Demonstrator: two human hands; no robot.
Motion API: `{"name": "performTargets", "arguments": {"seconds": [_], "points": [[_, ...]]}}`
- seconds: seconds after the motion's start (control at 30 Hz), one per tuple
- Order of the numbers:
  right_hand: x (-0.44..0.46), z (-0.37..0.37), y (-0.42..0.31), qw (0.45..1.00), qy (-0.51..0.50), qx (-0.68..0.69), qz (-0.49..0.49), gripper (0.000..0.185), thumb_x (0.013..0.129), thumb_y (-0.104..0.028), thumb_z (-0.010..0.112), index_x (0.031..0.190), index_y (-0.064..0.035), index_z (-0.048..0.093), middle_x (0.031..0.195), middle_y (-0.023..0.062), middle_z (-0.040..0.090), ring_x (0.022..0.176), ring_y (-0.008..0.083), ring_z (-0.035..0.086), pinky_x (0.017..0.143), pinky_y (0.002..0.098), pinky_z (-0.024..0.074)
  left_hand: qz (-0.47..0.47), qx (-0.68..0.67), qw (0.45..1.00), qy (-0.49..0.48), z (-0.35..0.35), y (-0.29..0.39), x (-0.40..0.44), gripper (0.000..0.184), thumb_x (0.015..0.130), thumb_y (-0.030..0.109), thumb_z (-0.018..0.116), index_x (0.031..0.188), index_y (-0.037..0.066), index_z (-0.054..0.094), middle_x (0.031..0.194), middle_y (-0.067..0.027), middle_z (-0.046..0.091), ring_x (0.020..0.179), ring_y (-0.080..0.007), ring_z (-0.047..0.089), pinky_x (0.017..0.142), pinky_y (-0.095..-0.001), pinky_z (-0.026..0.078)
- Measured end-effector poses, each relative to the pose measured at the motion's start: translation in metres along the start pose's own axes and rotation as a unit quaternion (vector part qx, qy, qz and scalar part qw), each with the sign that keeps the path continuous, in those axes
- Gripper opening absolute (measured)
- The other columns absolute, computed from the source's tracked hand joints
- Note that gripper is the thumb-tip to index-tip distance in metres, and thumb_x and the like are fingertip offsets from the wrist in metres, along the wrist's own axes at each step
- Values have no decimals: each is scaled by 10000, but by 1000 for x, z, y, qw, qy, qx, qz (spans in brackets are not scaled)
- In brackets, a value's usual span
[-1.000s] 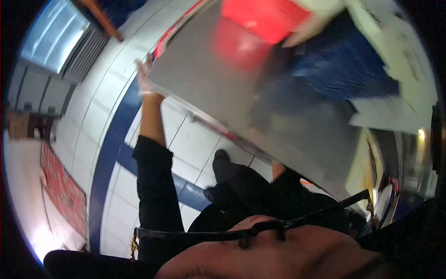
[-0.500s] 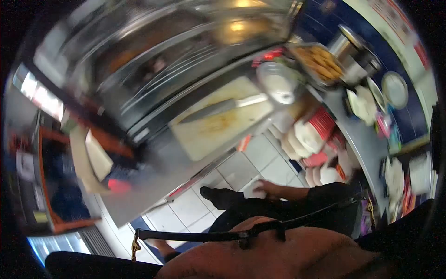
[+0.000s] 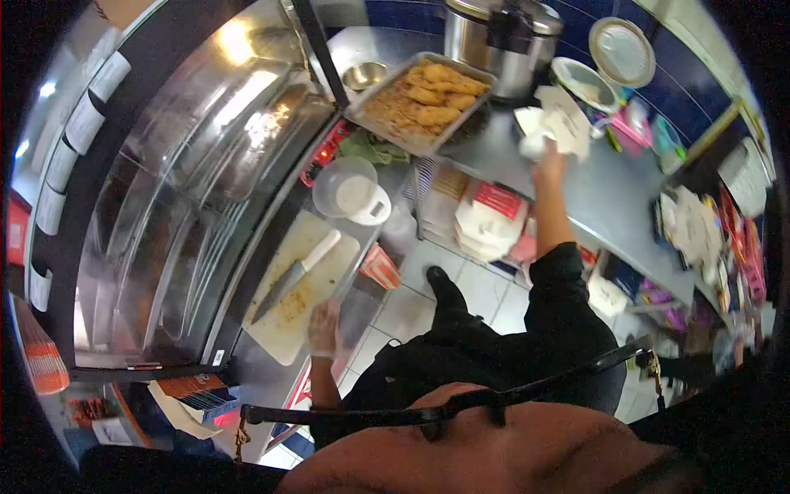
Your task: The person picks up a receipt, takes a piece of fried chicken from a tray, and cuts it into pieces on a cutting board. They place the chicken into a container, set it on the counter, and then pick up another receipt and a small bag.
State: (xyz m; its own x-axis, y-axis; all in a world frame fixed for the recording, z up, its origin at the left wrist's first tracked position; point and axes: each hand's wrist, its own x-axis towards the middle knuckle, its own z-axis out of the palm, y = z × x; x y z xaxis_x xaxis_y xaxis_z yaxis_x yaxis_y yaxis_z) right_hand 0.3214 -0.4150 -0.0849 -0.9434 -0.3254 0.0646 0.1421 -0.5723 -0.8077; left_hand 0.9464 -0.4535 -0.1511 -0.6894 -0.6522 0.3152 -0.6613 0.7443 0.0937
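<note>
In the head view, the right hand [image 3: 550, 163] is pinching a white wad [image 3: 533, 146] above a steel table [image 3: 609, 198], just beside some white cartons [image 3: 568, 119]. The left hand [image 3: 323, 329] is hovering or resting at the edge of a second table [image 3: 257, 358]; whether its fingers are spread or pressed together, I cannot tell. Beside it, a stained cutting board [image 3: 339, 240] is carrying a knife [image 3: 296, 276]. A tray [image 3: 418, 150] of fried food is sitting near the corner where the tables are meeting. Dark blue wall tiles [image 3: 675, 95] are rising behind, a glass case [image 3: 164, 206] is lining the left side, and white floor tiles [image 3: 485, 288] are showing below.
</note>
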Motion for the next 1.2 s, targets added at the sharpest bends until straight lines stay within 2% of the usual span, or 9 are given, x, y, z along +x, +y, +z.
{"name": "performTargets", "arguments": {"seconds": [0.07,0.27,0.33,0.43,0.5,0.7,0.73,1.13,1.2], "points": [[78,0,25,991,119,-37,-50,491,766,-253,669,1171,-36,495,1132,123,562,1012,285,569,784,460,482,-207,-282,935,-52,-15,2,98,320,827,128,587,1144,81,583,1130,-134,560,1059,-267,532,938,-407,404],[221,-50,95,950,173,-197,170,675,680,-263,738,1232,15,466,1220,192,505,1051,366,539,885,476,447,13,-197,980,32,-26,79,379,307,830,254,596,1097,103,596,1073,-125,592,1009,-301,557,831,-408,449],[265,-106,136,808,49,-581,88,594,690,-298,702,1182,-12,534,1143,220,531,947,341,570,845,466,456,247,64,966,51,-21,103,461,264,819,206,607,1058,94,597,1028,-161,611,922,-315,596,816,-393,475],[194,-34,84,656,146,-730,-124,636,691,-340,677,1242,-65,516,1182,240,489,1032,364,522,916,459,403,-16,-115,993,-33,8,134,553,278,774,157,615,1048,115,605,1036,-182,610,919,-320,604,805,-383,488],[166,-8,65,712,152,-680,-90,567,704,-287,673,1213,-80,534,1184,240,484,1101,380,468,938,452,387,196,140,960,-143,47,123,592,346,859,317,522,1188,214,558,1139,-138,560,1035,-314,562,888,-389,465],[129,-26,56,795,67,-581,-158,389,734,-147,649,1109,-88,565,1074,179,501,1031,317,464,925,424,364,267,79,910,-306,61,104,628,426,821,161,582,1243,178,529,1214,-43,560,1072,-276,559,886,-346,471],[125,-25,53,808,75,-571,-128,361,741,-133,645,1092,-83,575,1065,161,492,1008,293,472,894,406,384,107,15,931,-350,53,112,624,409,833,344,584,1201,166,581,1249,-41,545,1122,-275,527,898,-342,456],[98,9,28,879,71,-461,-102,284,772,-117,653,1048,-75,601,1064,123,532,976,232,512,850,367,417,2,-47,917,-397,130,86,622,672,835,672,366,1225,162,566,1183,-113,593,1094,-307,546,932,-367,408],[97,11,23,893,60,-437,-90,276,774,-112,652,1042,-68,603,1063,120,539,973,224,513,851,360,415,255,-47,952,-162,131,78,605,467,858,416,504,1255,173,538,1229,-74,569,1086,-264,556,930,-353,416]]}}
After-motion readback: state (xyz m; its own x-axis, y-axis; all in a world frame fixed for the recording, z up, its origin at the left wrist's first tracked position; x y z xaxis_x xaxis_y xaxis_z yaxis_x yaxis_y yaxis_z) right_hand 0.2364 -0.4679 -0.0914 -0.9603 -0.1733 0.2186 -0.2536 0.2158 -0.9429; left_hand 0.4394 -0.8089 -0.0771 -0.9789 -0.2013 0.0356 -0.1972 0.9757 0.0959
